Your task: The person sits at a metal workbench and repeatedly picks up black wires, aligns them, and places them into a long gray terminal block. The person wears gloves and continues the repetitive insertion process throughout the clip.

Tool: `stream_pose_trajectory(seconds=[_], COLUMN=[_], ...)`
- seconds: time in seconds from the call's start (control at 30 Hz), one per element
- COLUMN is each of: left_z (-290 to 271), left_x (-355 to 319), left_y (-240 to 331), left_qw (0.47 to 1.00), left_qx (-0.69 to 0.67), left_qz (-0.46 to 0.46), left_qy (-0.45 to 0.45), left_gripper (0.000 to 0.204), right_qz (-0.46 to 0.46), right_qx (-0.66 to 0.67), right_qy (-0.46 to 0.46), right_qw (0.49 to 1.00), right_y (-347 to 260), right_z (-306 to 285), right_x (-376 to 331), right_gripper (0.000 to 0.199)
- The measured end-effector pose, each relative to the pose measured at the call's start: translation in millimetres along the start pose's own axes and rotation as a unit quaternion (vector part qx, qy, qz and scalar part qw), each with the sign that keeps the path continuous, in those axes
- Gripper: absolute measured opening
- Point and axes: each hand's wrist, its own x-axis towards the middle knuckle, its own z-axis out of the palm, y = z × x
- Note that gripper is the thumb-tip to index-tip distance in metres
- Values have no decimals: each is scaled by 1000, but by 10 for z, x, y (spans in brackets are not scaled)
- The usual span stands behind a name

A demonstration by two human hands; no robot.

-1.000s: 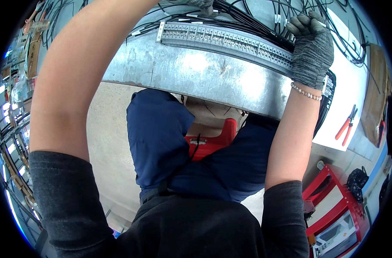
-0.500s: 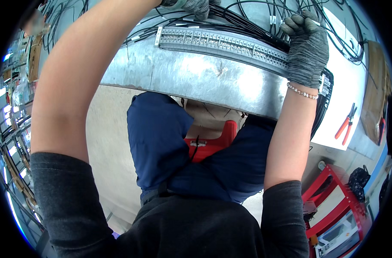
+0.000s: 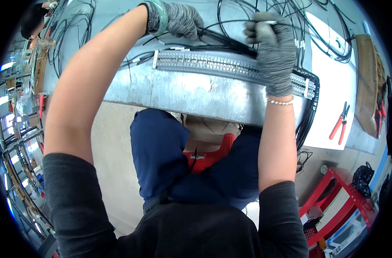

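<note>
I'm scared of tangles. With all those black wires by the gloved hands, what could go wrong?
The left hand and right hand work among crossing black wires behind the grey terminal strip, so one might snag or reach the wrong slot. The red pliers near the bench edge could get knocked off.

Hands covering the work

The right hand (image 3: 271, 56) is hiding part of the terminal strip (image 3: 221, 66) and whatever its fingers are pinching; the left hand (image 3: 178, 19) is covering the wires (image 3: 221, 38) beneath, its grip not showing.
</note>
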Motion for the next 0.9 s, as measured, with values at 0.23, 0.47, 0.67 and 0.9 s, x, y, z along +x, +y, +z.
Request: stream_pose_trajectory(seconds=[0.23, 0.47, 0.67, 0.9], left_z=[-196, -153, -114, -27], left_x=[132, 117, 100, 21], left_y=[-122, 202, 362, 225], left_qw=[990, 965, 897, 928], left_qx=[-52, 230, 411, 372], left_qz=[-15, -45, -45, -40], left_qy=[-130, -120, -155, 1], left_gripper=[17, 30, 25, 21], right_qz=[-211, -227, -277, -204], right_qx=[-232, -304, -302, -313], right_qy=[-164, -229, -164, -28], right_qw=[935, 896, 897, 927], right_y=[-1, -110, -78, -79], right_z=[424, 494, 560, 416], right_x=[-99, -276, -291, -114], right_gripper=[18, 23, 24, 23])
